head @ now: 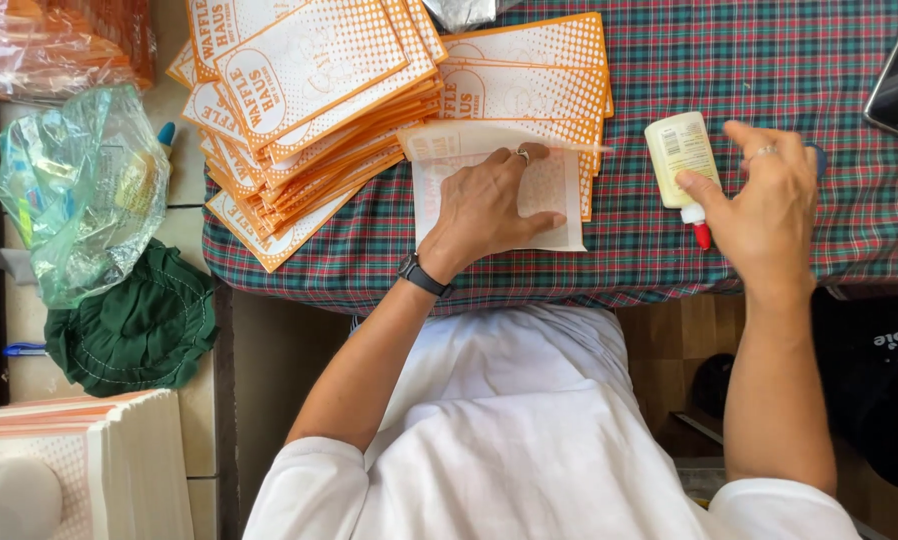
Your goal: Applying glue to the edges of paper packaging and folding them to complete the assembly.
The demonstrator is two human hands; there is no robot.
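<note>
left hand (484, 205) flat on paper bag (559, 195), right hand (769, 200) touching glue bottle (681, 150)

Paper bag (559, 205): white with orange dotted print, lying flat under the left hand (489, 205), its top flap folded open just beyond the fingertips.
Glue bottle (681, 160): small, cream-coloured, red nozzle pointing toward the person, lying against the right hand (769, 205) thumb.

A woven plaid cloth (769, 80) is covering the table, looking matt and soft. Matt paper sheets (319, 90), printed orange and white, are lying stacked toward its far left corner. A smooth, slightly glossy plastic glue bottle (679, 150) is showing a shiny red tip. Crinkled glossy plastic bags (79, 190) are catching light beside a matt green cloth (134, 325).
</note>
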